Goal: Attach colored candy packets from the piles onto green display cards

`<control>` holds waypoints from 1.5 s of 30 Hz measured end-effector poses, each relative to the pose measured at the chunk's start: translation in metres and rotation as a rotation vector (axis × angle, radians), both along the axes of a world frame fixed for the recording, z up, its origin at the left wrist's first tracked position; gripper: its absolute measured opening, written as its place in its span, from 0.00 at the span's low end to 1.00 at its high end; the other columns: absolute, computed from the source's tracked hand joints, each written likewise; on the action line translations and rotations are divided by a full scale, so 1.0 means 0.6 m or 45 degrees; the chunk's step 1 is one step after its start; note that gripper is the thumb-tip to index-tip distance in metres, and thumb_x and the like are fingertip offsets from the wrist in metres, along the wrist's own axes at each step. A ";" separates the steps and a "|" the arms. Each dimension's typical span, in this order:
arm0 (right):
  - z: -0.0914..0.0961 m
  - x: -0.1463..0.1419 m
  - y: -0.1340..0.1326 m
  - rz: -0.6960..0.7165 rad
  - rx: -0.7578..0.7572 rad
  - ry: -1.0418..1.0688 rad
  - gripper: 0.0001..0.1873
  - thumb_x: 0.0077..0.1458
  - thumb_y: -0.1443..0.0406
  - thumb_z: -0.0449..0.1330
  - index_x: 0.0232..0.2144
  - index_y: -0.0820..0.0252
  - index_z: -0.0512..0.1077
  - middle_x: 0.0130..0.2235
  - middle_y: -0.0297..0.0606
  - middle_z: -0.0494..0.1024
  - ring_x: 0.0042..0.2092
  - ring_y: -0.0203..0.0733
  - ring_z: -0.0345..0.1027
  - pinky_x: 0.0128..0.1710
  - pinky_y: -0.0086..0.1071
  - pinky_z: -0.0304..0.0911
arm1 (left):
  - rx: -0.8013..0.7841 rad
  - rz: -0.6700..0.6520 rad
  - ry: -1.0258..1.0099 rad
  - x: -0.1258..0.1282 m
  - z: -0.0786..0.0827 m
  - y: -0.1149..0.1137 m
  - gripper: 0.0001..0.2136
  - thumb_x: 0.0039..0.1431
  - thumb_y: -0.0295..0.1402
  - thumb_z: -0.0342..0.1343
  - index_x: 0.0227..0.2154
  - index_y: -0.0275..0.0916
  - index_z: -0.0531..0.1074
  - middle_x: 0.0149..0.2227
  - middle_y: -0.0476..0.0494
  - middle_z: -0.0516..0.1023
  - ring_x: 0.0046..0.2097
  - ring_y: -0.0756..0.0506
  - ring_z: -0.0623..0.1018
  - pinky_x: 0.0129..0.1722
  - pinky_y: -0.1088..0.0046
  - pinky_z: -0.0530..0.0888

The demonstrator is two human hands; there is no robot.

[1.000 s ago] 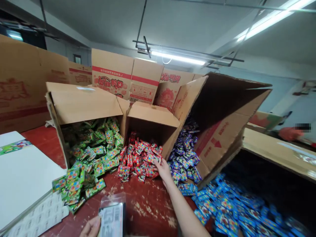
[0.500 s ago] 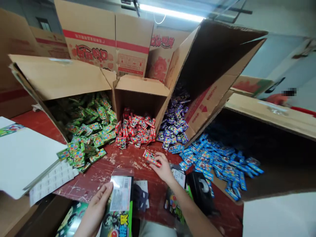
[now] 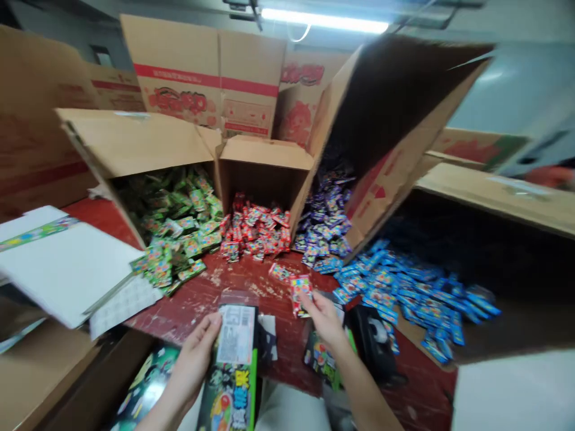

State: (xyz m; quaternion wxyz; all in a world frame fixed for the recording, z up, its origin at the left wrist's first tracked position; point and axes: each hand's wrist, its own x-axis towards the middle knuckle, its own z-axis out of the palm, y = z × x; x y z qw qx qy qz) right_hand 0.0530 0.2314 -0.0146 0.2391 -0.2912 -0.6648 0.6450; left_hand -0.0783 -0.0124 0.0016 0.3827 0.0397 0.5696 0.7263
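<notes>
My left hand (image 3: pixel 200 341) grips the edge of a flat candy bag (image 3: pixel 231 365), dark with green, with a white label near its top. Between the fingers of my right hand (image 3: pixel 324 314) is a red candy packet (image 3: pixel 300 293), held above the table. Another red packet (image 3: pixel 281 272) lies just beyond it. Behind sits a pile of red candy packets (image 3: pixel 256 230) in a cardboard box. A second dark candy bag (image 3: pixel 322 359) lies under my right forearm, beside a black tape dispenser (image 3: pixel 372 341).
Green packets (image 3: pixel 179 233) spill from the left box, purple packets (image 3: pixel 326 218) from a tilted box, blue packets (image 3: pixel 404 293) from the right one. White sheets (image 3: pixel 67 263) lie at the left on the red table (image 3: pixel 166 320). A co-worker's blurred arm (image 3: pixel 550 175) shows far right.
My right hand has drawn the red packet nearer and turned it more upright. A red packet now lies on the table beyond it. The view has shifted slightly left.
</notes>
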 end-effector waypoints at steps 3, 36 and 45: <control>0.002 0.011 0.004 0.082 -0.019 -0.091 0.23 0.45 0.51 0.65 0.38 0.61 0.71 0.26 0.38 0.77 0.27 0.43 0.71 0.24 0.33 0.68 | 0.010 0.008 0.151 0.016 0.017 0.015 0.19 0.53 0.49 0.56 0.37 0.38 0.72 0.32 0.47 0.79 0.31 0.47 0.74 0.32 0.75 0.69; 0.071 -0.134 -0.124 1.279 0.027 0.056 0.10 0.42 0.60 0.69 0.29 0.57 0.79 0.36 0.39 0.80 0.39 0.44 0.74 0.40 0.37 0.69 | -0.014 0.249 0.026 0.109 -0.005 -0.059 0.15 0.54 0.44 0.58 0.38 0.41 0.67 0.28 0.50 0.74 0.29 0.49 0.72 0.31 0.74 0.68; -0.007 -0.308 -0.155 0.466 -0.011 -0.020 0.18 0.33 0.55 0.70 0.25 0.56 0.71 0.29 0.37 0.76 0.35 0.46 0.71 0.35 0.38 0.68 | -0.203 0.358 0.269 0.113 -0.030 -0.057 0.30 0.51 0.48 0.57 0.54 0.43 0.56 0.21 0.56 0.60 0.23 0.49 0.63 0.26 0.73 0.61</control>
